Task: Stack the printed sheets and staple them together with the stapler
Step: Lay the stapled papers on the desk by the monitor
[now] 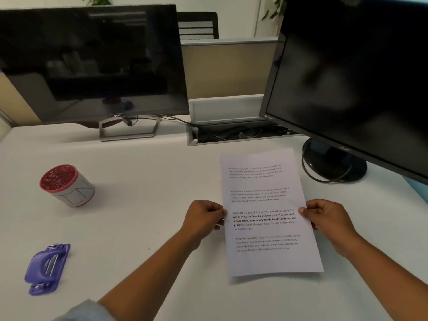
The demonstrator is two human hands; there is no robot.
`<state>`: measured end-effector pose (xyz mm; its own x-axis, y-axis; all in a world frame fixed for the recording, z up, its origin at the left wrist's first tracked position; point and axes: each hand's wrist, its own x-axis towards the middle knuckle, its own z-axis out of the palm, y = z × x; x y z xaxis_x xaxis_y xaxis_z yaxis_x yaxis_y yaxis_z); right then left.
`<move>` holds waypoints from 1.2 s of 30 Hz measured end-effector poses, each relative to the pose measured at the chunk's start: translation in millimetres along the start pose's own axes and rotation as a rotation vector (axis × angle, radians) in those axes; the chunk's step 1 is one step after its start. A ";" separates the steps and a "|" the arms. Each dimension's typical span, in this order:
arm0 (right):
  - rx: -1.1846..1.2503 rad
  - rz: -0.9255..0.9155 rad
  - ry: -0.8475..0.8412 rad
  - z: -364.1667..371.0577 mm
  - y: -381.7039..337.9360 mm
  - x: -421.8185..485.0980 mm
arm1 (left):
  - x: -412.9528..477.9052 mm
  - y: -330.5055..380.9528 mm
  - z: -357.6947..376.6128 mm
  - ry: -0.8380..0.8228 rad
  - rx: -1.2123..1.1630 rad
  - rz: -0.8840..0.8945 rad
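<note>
The printed sheets (266, 205) form one white stack with black text, held upright-tilted over the white desk (143, 181) right of centre. My left hand (203, 218) pinches the stack's left edge at mid-height. My right hand (324, 216) pinches the right edge at the same height. The lower edge of the stack hangs close to the desk surface. A purple stapler (46, 268) lies flat on the desk at the near left, well away from both hands.
A red-lidded round container (67, 185) lies tilted at the left. A Dell monitor (92, 63) stands at the back left, a second monitor (359, 84) with a round base (333, 163) at the right. A cable tray (231, 133) sits between them.
</note>
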<state>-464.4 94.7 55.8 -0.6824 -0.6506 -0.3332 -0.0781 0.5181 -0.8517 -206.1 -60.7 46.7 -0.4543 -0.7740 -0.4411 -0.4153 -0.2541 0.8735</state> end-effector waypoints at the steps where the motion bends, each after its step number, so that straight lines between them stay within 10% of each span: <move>1: -0.004 -0.001 0.007 -3.1 -2.1 6.9 | 7.4 3.1 3.8 0.001 0.000 0.002; 32: -0.101 0.063 0.079 -2.5 -11.2 114.5 | 99.1 23.1 49.2 0.126 0.092 0.058; 36: -0.357 -0.091 0.184 3.0 -7.1 105.8 | 93.0 18.1 55.8 0.131 0.387 0.202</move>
<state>-533.8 20.5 25.4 -0.7772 -0.6091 -0.1578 -0.3689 0.6442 -0.6700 -299.8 -105.0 10.0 -0.4631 -0.8589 -0.2185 -0.6043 0.1257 0.7868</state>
